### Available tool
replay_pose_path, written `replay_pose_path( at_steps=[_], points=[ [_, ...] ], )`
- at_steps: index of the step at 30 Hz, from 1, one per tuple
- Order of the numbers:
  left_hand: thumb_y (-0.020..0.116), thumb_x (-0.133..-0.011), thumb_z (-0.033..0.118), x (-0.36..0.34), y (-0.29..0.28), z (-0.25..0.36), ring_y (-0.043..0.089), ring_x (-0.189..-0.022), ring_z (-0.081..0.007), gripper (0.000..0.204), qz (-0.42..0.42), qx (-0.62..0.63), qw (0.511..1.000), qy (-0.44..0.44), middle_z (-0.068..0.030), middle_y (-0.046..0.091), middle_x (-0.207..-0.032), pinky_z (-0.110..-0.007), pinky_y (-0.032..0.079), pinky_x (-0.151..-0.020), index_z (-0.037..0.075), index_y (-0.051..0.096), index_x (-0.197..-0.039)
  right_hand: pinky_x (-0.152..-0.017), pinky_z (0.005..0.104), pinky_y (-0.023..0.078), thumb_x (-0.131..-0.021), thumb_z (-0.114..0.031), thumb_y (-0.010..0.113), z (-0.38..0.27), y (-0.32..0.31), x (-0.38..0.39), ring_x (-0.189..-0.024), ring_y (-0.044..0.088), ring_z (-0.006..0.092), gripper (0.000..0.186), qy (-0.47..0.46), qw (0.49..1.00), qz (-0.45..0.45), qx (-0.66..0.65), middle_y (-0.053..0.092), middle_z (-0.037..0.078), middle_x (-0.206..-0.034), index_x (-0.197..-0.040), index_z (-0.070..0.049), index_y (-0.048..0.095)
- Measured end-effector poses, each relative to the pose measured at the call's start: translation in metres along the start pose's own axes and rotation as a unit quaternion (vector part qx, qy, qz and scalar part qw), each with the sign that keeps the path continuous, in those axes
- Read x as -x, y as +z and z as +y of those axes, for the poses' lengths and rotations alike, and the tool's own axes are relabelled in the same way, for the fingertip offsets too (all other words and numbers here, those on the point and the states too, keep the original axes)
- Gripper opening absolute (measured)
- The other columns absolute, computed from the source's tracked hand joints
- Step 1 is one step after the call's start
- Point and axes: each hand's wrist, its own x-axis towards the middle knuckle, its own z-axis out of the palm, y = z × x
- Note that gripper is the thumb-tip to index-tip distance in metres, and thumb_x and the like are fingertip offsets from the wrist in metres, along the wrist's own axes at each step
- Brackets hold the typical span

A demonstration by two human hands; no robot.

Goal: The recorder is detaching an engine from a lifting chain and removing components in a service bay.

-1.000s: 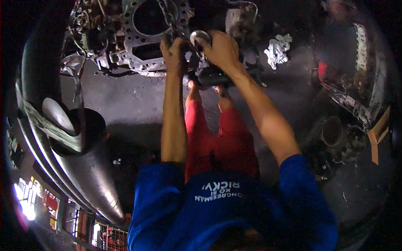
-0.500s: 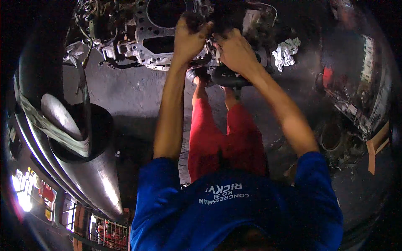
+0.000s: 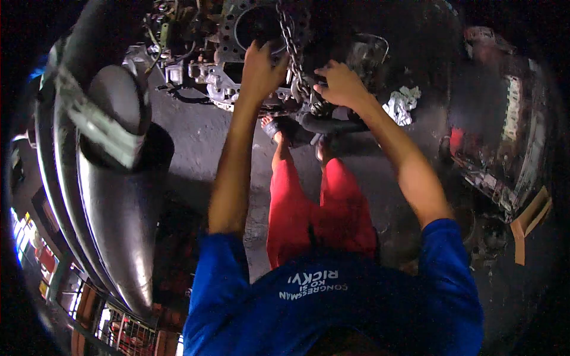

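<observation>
A metal chain [image 3: 290, 38] hangs from the top edge and bunches up [image 3: 306, 92] at the near side of a greasy engine block [image 3: 228, 24] with a large round bore. My left hand [image 3: 261, 70] is over the block, left of the chain, its fingers apart and reaching toward the bore; whether a fingertip touches the chain I cannot tell. To the chain's right, my right hand [image 3: 343, 86] is open with fingers spread, pointing at the links, and holds nothing visible. A dark rounded tube [image 3: 332, 124] lies just below the bunched links.
Crumpled white paper or cloth [image 3: 402, 105] lies right of my right hand. A big shiny metal cylinder [image 3: 116, 219] stands at left. On the right are a dark machine part [image 3: 487, 113] and bent brown cardboard [image 3: 528, 225]. My feet [image 3: 273, 129] stand close to the block.
My hands, closer together before at the block, have drawn apart. The chain between them now shows plainly. The view has shifted, so the block sits a little lower and further right.
</observation>
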Motion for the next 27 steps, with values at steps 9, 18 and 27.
replay_pose_path(
  at_steps=[9, 18, 27],
  points=[
    [0.065, -0.085, 0.024, 0.332, -0.069, 0.054, 0.062, -0.083, -0.0377, 0.027, -0.048, 0.046, 0.919, -0.388, -0.0226, 0.064, -0.092, -0.045, 0.048, -0.072, -0.002, 0.063, -0.091, -0.088, 0.0398, 0.047, -0.085, -0.024, 0.067, 0.019, -0.061, 0.097, -0.099, 0.06, 0.0361, 0.031, -0.039, 0.941, 0.179, -0.283, 0.062, 0.02, -0.104, -0.106, -0.001, 0.065],
    [0.063, -0.086, 0.034, 0.612, -0.003, 0.261, 0.066, -0.083, -0.0386, 0.037, -0.075, 0.095, 0.82, -0.56, -0.0243, 0.067, -0.086, -0.046, 0.05, -0.068, -0.002, 0.063, -0.093, -0.075, 0.0354, 0.049, -0.086, -0.027, 0.068, 0.12, -0.025, 0.315, -0.084, 0.066, 0.0248, 0.032, 0.038, 0.961, 0.224, -0.158, 0.069, 0.015, -0.092, -0.099, 0.001, 0.065],
    [0.061, -0.087, 0.017, 0.764, 0.036, 0.326, 0.065, -0.068, -0.0168, 0.021, 0.031, 0.284, 0.72, -0.632, -0.01, 0.069, -0.081, -0.031, 0.051, -0.054, 0.0, 0.066, -0.099, -0.073, 0.0363, 0.051, -0.084, -0.024, 0.068, 0.105, 0.056, 0.504, -0.081, 0.067, 0.0258, 0.029, 0.062, 0.97, 0.016, -0.233, 0.07, 0.017, -0.09, -0.098, 0.002, 0.067]
  ],
)
